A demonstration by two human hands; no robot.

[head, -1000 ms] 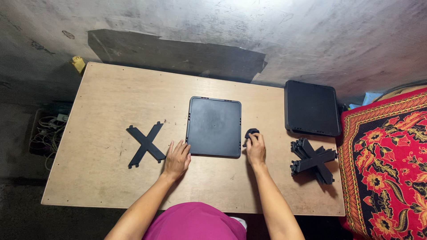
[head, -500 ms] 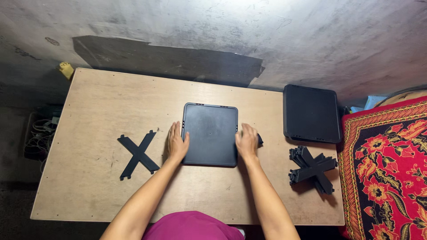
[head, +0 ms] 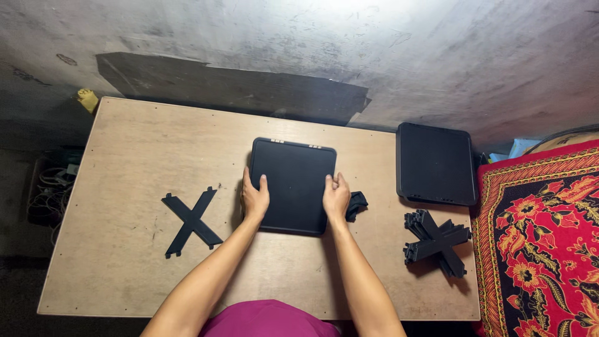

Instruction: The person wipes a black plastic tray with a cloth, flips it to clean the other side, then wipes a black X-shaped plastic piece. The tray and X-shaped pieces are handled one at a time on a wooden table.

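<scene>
I hold the flat black square plastic tray [head: 293,185] by its two sides.

My left hand [head: 254,198] and right hand [head: 336,196] clasp it mid-table, its slightly longer side pointing away from me toward the wall.

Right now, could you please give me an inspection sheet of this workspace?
Surface: wooden table, scuffed, bare in parts.
Job's things: black square panel lying flat at the centre.
Clutter: single black cross piece; stack of cross pieces; second black panel; small black part.
Hands: left hand and right hand grip the panel's side edges.
Cables: tangle of wires on the floor.
Surroundings: stained grey wall; red patterned cloth.
</scene>
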